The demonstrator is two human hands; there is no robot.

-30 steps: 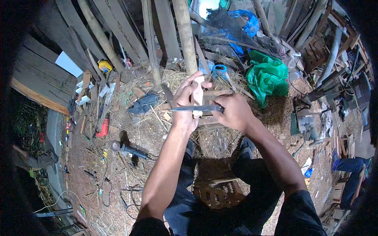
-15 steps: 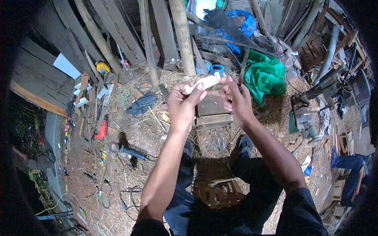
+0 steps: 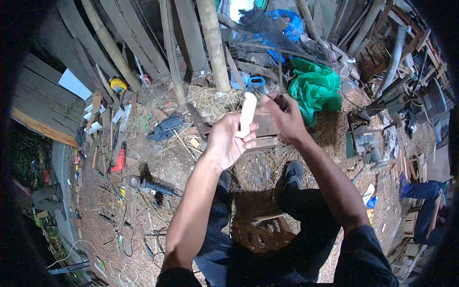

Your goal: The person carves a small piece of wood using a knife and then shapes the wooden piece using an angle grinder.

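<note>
My left hand [image 3: 229, 138] is closed round the lower part of a pale, smoothly shaped piece of wood [image 3: 247, 112]. The piece stands nearly upright, its rounded end at the top. Close on its right, my right hand [image 3: 287, 117] grips the dark handle of a knife [image 3: 280, 71], whose long narrow blade points up and away. The blade is apart from the wood. My right fingertips are near the top of the piece; whether they touch it I cannot tell. Below both hands is a low wooden block [image 3: 263, 143], partly hidden by them.
A red power drill [image 3: 118, 160] and an angle grinder [image 3: 155, 185] lie on the shavings-covered ground at left. A green plastic bag [image 3: 315, 88] sits beyond my right hand. A metal machine [image 3: 368, 148] stands at right. Another person's legs [image 3: 423, 191] show at the far right.
My left hand has turned the wood from a slanting position to nearly upright and lowered slightly. My right hand has shifted left, with the knife blade now seen more edge-on.
</note>
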